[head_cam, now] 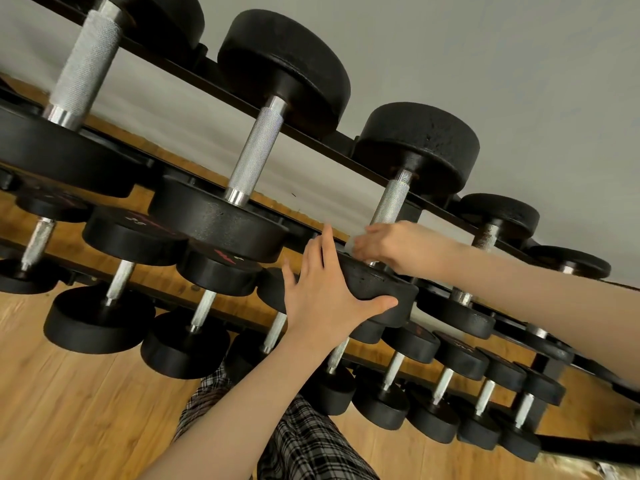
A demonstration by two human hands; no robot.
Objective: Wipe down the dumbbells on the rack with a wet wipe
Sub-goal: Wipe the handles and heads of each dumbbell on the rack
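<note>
A black rack (207, 69) holds two tiers of black round-headed dumbbells with knurled steel handles. My left hand (325, 292) lies flat on the near head (377, 284) of a top-tier dumbbell, fingers straight, thumb along the head's front edge. My right hand (388, 245) is curled around the lower end of that dumbbell's handle (391, 200), with a pale wet wipe (350, 243) bunched under its fingers. The far head (420, 143) of the same dumbbell sits on the rear rail.
Larger dumbbells (256, 154) fill the top tier to the left, smaller ones (485, 237) to the right. The lower tier (194, 323) carries several smaller dumbbells. A wood floor (69, 410) lies below, a grey wall (485, 46) behind, and my plaid trousers (304, 441) show at the bottom.
</note>
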